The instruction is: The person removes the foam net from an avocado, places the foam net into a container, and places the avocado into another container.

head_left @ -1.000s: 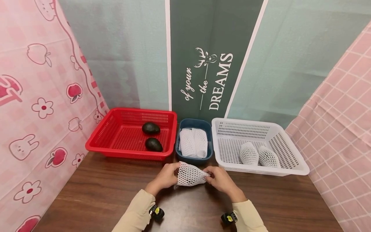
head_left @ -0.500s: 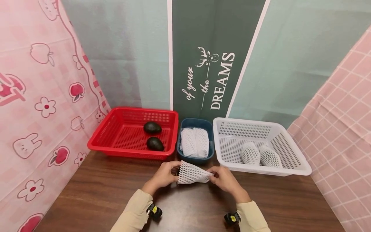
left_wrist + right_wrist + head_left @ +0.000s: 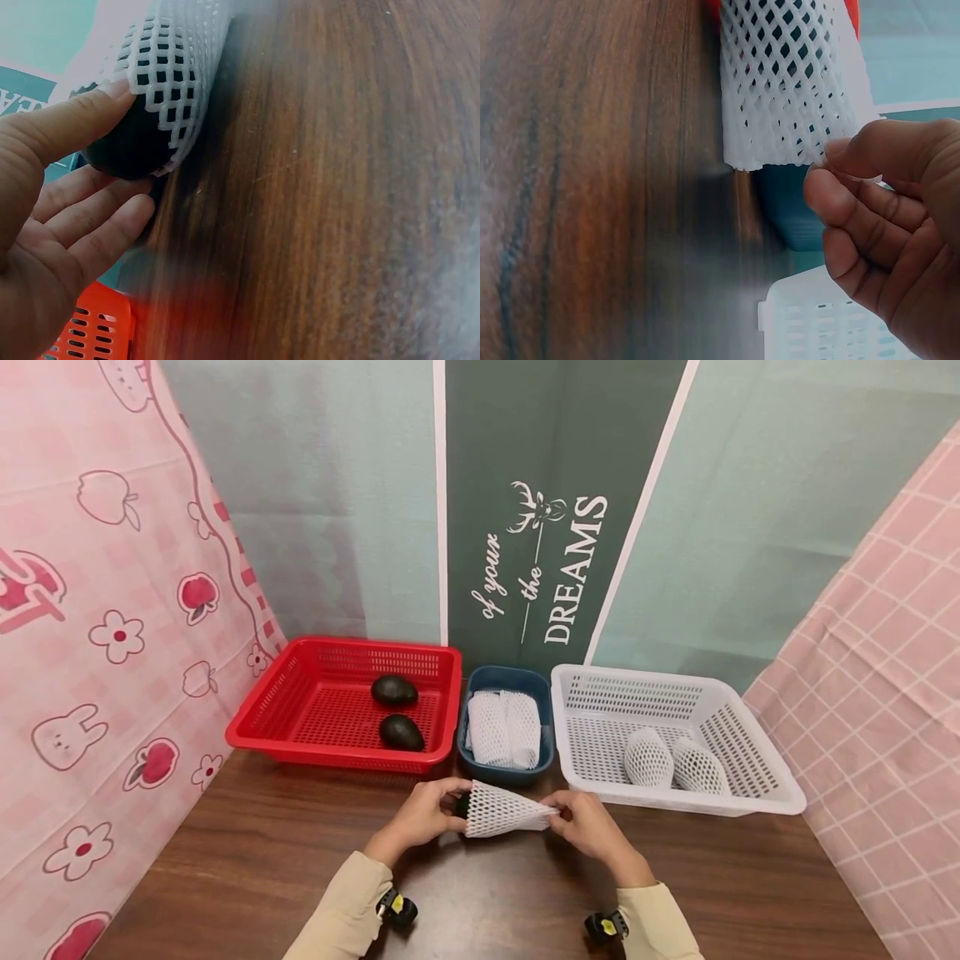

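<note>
A white foam net sleeve (image 3: pixel 504 811) is stretched between my hands, just in front of the blue bin. My left hand (image 3: pixel 422 814) holds a dark avocado (image 3: pixel 124 150) by its exposed end, thumb on one side and fingers on the other. In the left wrist view, the rest of the avocado shows through the mesh. With thumb and forefinger, my right hand (image 3: pixel 588 828) pinches the flattened far end of the sleeve, whose cut edge shows in the right wrist view.
Two bare avocados (image 3: pixel 393 690) lie in the red basket (image 3: pixel 258 731) at left. Folded foam nets (image 3: pixel 504 729) fill the blue bin (image 3: pixel 501 677). In the white basket (image 3: pixel 776 797) at right, two netted fruits (image 3: pixel 649 758) lie side by side. All stand along the table's back.
My right hand has drawn the sleeve's end slightly rightward, so the net looks longer and more tapered. A dark end of the avocado now shows at my left fingers.
</note>
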Demonstrator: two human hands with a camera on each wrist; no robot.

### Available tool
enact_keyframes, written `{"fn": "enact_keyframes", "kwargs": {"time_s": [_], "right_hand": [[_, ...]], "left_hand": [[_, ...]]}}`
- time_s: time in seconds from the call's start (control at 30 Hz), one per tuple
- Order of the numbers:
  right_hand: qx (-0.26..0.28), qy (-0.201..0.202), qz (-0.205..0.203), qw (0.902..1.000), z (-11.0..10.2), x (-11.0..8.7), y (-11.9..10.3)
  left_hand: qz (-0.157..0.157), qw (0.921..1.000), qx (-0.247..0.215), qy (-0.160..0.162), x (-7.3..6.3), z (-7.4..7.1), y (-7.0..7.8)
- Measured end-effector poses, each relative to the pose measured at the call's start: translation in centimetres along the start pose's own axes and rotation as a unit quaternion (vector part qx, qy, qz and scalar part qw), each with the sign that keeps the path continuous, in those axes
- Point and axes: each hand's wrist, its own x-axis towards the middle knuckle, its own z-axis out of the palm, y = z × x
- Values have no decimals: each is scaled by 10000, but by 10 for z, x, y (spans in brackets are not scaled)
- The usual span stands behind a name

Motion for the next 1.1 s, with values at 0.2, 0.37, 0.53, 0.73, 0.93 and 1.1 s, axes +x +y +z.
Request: {"fn": "enact_keyframes", "kwargs": {"time_s": [0.2,0.37,0.53,0.73,0.93,1.1], "right_hand": [[80,-34,-9,10000,1,-1,1],[68,-26,-7,10000,2,-2,3],[-216,-35,-153,9996,3,-2,5],[-406,-27,-358,9985,9,1,2],[-118,-81,-264,9995,17,4,-4],[-35,-104,-211,9997,21,7,-6]], "left_hand": [[-19,10000,14,-33,0,2,-2],[-59,10000,-23,-44,0,2,-2],[17,9999,55,-100,0,2,-1],[105,9996,219,-113,1,3,0],[-40,10000,-12,-87,3,5,0],[-78,9997,-212,-38,4,8,1]]}}
